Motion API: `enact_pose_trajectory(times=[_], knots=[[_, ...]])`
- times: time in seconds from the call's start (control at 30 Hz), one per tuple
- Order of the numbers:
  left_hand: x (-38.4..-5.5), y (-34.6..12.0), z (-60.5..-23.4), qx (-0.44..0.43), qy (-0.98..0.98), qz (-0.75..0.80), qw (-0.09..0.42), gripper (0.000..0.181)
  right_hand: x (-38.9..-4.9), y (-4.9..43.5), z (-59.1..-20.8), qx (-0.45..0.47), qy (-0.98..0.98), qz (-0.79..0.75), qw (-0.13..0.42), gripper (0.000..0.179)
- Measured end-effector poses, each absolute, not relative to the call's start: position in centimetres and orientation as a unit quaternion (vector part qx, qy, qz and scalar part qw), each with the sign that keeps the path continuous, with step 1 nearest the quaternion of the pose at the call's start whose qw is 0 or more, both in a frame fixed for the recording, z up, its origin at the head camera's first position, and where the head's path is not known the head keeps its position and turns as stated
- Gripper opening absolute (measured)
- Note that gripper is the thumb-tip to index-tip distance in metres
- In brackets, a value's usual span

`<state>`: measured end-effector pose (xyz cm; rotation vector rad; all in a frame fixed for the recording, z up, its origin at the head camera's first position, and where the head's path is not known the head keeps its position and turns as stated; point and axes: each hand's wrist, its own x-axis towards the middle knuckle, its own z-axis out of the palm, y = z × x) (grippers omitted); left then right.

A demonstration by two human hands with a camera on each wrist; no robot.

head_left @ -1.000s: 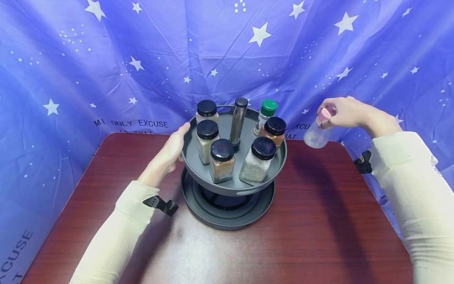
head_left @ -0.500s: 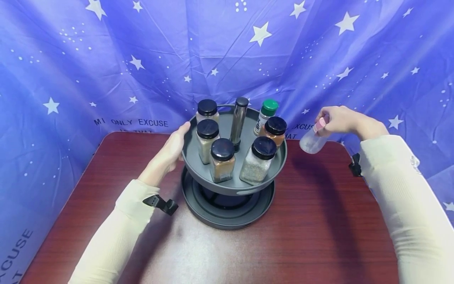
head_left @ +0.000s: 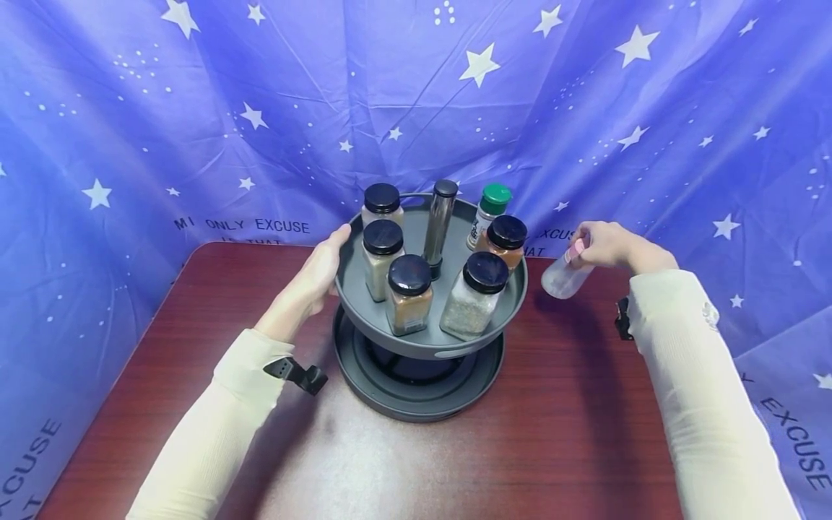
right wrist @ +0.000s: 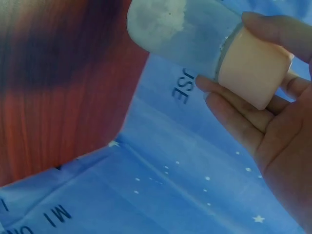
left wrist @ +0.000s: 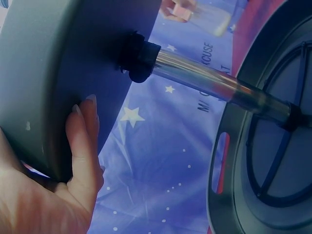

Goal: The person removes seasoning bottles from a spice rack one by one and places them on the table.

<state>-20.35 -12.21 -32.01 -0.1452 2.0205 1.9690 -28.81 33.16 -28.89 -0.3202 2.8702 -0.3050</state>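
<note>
A grey two-tier turntable (head_left: 429, 352) stands mid-table. My left hand (head_left: 320, 271) grips the left rim of its upper tray, the thumb at the rim and the fingers bent under the tray in the left wrist view. To the right, my right hand (head_left: 604, 247) holds a clear bottle (head_left: 562, 280) by its pink cap (right wrist: 253, 66). The bottle is tilted, its base pointing down and left over the table's back right part. Some whitish stuff (right wrist: 168, 14) shows inside near its base.
Several black-lidded spice jars (head_left: 411, 296) and a green-capped shaker (head_left: 490, 206) stand on the upper tray around its centre post (head_left: 439, 220). A lower tray (head_left: 416, 404) sits beneath. Behind the reddish wooden table (head_left: 552, 433) hangs a blue starry curtain (head_left: 292, 87).
My right hand has come down and to the left with the bottle, nearer the turntable, and the bottle leans more. The left hand stays on the rim.
</note>
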Motion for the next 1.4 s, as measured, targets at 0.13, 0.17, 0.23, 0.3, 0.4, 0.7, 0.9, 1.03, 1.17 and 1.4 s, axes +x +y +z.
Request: enact_pose_trajectory(times=[0.13, 0.17, 0.23, 0.3, 0.4, 0.7, 0.9, 1.03, 1.17, 1.4], knots=[[-20.4, -12.2, -32.0, -0.051, 0.705, 0.689, 0.158, 0.051, -28.9, 33.5, -30.0, -0.112, 0.981, -0.101, 0.125, 0.049], [-20.4, -12.2, -32.0, -0.051, 0.705, 0.69, 0.158, 0.051, -28.8, 33.6, -30.3, -0.112, 0.981, -0.1, 0.127, 0.05], [-20.5, -12.2, -32.1, -0.051, 0.704, 0.69, 0.158, 0.051, -28.8, 33.9, -30.8, -0.107, 0.981, -0.102, 0.129, 0.049], [-20.5, -12.1, -32.1, -0.052, 0.705, 0.689, 0.158, 0.051, -28.7, 34.2, -31.3, -0.102, 0.981, -0.102, 0.129, 0.049], [-20.5, -12.1, -32.1, -0.052, 0.706, 0.688, 0.159, 0.05, -28.5, 34.5, -32.0, -0.093, 0.982, -0.104, 0.13, 0.05], [-20.5, -12.0, -32.1, -0.054, 0.705, 0.69, 0.156, 0.048, -28.3, 34.3, -33.8, -0.091, 0.981, -0.113, 0.129, 0.049], [-20.6, -11.9, -32.2, -0.062, 0.704, 0.691, 0.155, 0.047, -28.3, 34.2, -34.6, -0.087, 0.98, -0.12, 0.134, 0.048], [-20.7, -11.9, -32.3, -0.064, 0.705, 0.69, 0.155, 0.047, -28.2, 34.3, -35.0, -0.078, 0.979, -0.119, 0.143, 0.049], [-20.7, -11.9, -32.3, -0.065, 0.705, 0.689, 0.154, 0.047, -28.1, 34.6, -35.1, -0.076, 0.979, -0.115, 0.148, 0.051], [-20.7, -12.1, -32.2, -0.069, 0.707, 0.688, 0.151, 0.048, -27.9, 34.9, -35.2, -0.072, 0.98, -0.112, 0.15, 0.053]])
